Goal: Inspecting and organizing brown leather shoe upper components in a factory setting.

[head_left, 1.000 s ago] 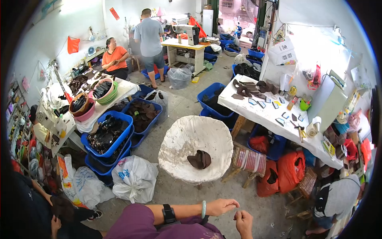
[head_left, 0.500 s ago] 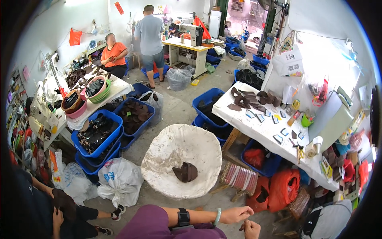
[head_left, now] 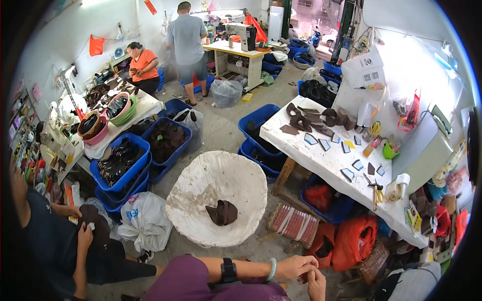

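Note:
My left hand (head_left: 295,266) reaches in from the lower edge, with a dark band on the forearm and a pale green bangle at the wrist. Its fingers are curled and meet my right hand (head_left: 316,284), whose fingers are bent too. Whatever lies between the fingertips, if anything, is too small and hidden to name. Beyond my forearm stands a wide, round, whitish basin (head_left: 193,175) with dirt on its inner wall. Folded dark brown pieces (head_left: 223,213) lie at its bottom, apart from both hands.
At lower left a co-worker holds a brown piece (head_left: 95,223). A white table (head_left: 326,160) with cut pieces and scissors stands to the right, red bags (head_left: 354,243) and a woven stool (head_left: 293,224) below it. Blue crates (head_left: 120,185) and a white sack (head_left: 145,220) stand left.
My two hands have come together at the fingertips. The view has shifted slightly, so the basin appears further left. The co-worker at left has leaned in, and the seated person has bent the head down.

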Action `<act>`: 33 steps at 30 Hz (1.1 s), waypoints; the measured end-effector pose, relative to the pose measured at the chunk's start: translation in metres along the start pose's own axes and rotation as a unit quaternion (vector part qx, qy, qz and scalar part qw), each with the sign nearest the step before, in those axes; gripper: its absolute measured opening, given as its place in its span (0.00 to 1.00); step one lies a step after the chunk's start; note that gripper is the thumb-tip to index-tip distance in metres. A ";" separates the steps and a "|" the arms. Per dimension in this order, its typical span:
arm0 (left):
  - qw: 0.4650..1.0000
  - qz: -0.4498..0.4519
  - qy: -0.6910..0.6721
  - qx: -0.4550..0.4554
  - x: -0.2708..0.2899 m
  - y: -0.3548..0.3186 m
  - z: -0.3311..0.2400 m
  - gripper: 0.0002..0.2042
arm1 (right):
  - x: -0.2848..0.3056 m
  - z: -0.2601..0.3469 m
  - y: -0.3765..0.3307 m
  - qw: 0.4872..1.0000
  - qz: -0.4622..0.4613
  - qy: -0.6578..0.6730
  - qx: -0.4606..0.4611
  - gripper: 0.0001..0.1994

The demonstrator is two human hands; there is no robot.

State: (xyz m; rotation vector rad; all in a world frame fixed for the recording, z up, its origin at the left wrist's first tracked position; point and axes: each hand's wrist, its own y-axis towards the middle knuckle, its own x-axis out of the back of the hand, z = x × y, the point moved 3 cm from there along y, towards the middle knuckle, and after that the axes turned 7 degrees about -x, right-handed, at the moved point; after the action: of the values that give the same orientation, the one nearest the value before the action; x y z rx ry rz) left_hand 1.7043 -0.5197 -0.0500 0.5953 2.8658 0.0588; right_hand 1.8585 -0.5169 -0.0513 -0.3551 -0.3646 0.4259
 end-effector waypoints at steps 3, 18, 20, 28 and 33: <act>0.996 -0.043 -0.081 0.004 -0.023 0.024 0.009 0.09 | 0.030 -0.010 0.009 0.999 0.034 0.009 0.019 0.15; 0.992 -0.055 0.109 -0.041 -0.161 0.145 0.036 0.12 | 0.234 -0.102 -0.028 0.998 0.012 0.041 -0.043 0.16; 0.986 -0.102 0.122 -0.057 -0.162 0.146 0.035 0.12 | 0.247 -0.111 -0.029 0.999 0.011 -0.027 -0.039 0.15; 0.985 -0.121 0.120 0.011 -0.147 0.146 0.030 0.12 | 0.257 -0.136 -0.021 0.998 0.008 0.056 -0.037 0.18; 0.972 -0.171 0.154 -0.040 -0.135 0.149 0.017 0.11 | 0.268 -0.138 -0.006 0.998 -0.003 0.048 -0.038 0.18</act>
State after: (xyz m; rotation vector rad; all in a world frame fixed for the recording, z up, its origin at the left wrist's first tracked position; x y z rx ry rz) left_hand 1.8870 -0.4372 -0.0278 0.0717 3.2015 0.2283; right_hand 2.1450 -0.4347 -0.0984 -0.4468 -0.2888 0.3891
